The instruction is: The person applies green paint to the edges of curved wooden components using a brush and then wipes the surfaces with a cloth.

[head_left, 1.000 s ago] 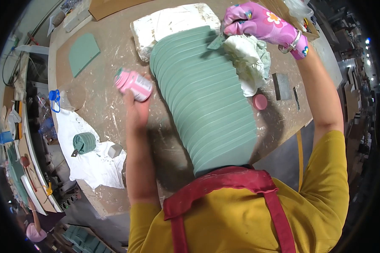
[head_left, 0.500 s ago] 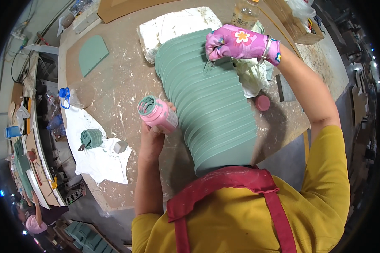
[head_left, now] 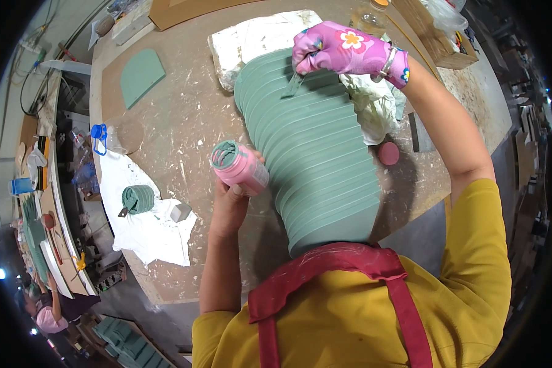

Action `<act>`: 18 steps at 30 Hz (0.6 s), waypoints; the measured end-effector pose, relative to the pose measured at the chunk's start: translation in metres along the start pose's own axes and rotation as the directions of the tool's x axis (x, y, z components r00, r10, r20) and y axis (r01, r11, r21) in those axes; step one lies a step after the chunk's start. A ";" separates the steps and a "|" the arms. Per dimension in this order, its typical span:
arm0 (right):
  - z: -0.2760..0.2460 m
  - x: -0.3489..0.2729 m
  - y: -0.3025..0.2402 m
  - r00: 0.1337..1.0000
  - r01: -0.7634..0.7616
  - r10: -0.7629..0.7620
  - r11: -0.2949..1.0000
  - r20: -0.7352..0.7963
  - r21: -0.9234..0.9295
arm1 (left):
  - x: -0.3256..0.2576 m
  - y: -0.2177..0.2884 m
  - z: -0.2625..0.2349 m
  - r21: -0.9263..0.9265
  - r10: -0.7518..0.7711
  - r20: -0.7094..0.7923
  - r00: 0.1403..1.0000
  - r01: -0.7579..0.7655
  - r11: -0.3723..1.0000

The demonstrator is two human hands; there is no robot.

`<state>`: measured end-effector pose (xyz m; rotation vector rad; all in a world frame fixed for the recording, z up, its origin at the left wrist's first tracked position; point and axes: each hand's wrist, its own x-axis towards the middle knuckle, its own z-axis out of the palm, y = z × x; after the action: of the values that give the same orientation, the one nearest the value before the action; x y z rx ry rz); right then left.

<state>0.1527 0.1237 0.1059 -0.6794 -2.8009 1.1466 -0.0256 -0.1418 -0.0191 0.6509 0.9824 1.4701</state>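
Observation:
A large green ribbed form point(head_left: 313, 153) lies lengthwise on the workbench point(head_left: 184, 116), its near end against my apron. My right hand point(head_left: 343, 49), in a pink flowered glove, presses a small flat tool point(head_left: 291, 86) onto the form's far end. My bare left hand point(head_left: 230, 205) holds a small pink jar point(head_left: 242, 165) of green paste upright beside the form's left flank. The jar's pink lid point(head_left: 387, 153) lies on the bench to the right of the form.
A white cloth point(head_left: 147, 230) at the left carries a small green ribbed piece point(head_left: 138, 199) and a grey block point(head_left: 181, 212). A flat green arched slab point(head_left: 141, 76), a clear bottle with blue cap point(head_left: 110, 138), rags point(head_left: 374, 104) and a white block point(head_left: 257, 43) are farther back. Another person point(head_left: 46, 313) is lower left.
My left hand has brought the pink jar from the far left of the form down toward me. My right hand stays at the form's far end with the tool.

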 end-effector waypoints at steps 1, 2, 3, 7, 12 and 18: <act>0.003 0.001 0.002 0.999 0.038 -0.038 0.999 0.017 0.022 | 0.001 -0.001 0.000 -0.019 0.001 -0.005 1.000 -0.001 1.000; 0.007 0.003 0.005 0.997 0.074 -0.076 0.996 0.033 0.045 | 0.001 -0.002 0.000 -0.038 0.001 -0.010 1.000 -0.002 0.999; 0.010 0.005 0.007 0.999 0.008 -0.011 0.998 0.047 0.066 | 0.001 -0.002 -0.001 -0.040 0.001 -0.007 1.000 -0.001 0.999; 0.004 0.003 0.003 0.999 0.003 -0.003 1.000 -0.035 -0.015 | 0.000 -0.001 -0.002 -0.038 0.009 -0.008 1.000 -0.010 0.999; 0.011 -0.003 0.005 1.000 0.016 -0.016 0.999 0.021 0.032 | 0.001 -0.003 -0.005 -0.041 0.002 0.016 1.000 -0.002 0.999; 0.003 -0.018 0.013 0.994 0.060 -0.058 0.998 -0.091 0.018 | -0.017 0.009 -0.013 0.061 0.070 0.019 0.997 -0.071 0.996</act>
<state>0.1737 0.1230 0.0972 -0.6260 -2.7109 1.1048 -0.0380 -0.1605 -0.0155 0.7477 1.0039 1.4982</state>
